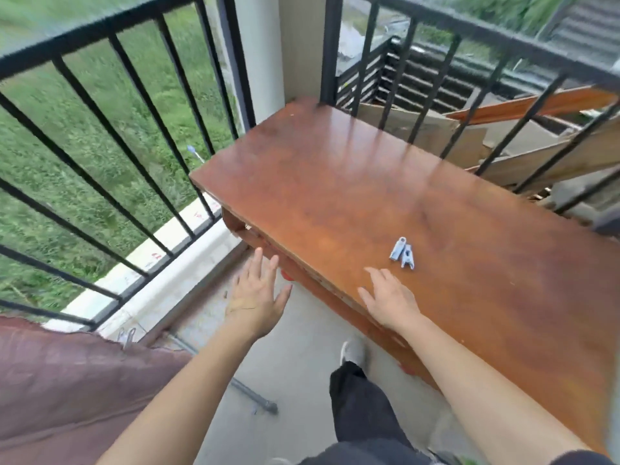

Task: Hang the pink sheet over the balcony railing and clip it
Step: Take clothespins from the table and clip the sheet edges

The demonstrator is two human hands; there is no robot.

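Pink sheet [67, 380]: dusty-pink fabric at 8 o'clock, nearest, draped over the near stretch of railing and hiding its bars.
Left hand [256, 297]: at 6 o'clock, palm down, fingers straight and spread, holding nothing, just beside the table's near corner.
Right hand [391, 302]: at 5 o'clock, fingers spread, empty, over the table's near edge, fingertips near the clips but apart.
Clips [402, 254]: two pale-blue plastic clothes clips lying side by side on the tabletop.
Table [335, 179]: glossy reddish-brown wood, running towards 12 o'clock.
Railing [110, 28]: black metal balcony bars, 9 to 2 o'clock.
Grass [40, 102]: green, beyond, 10 o'clock.
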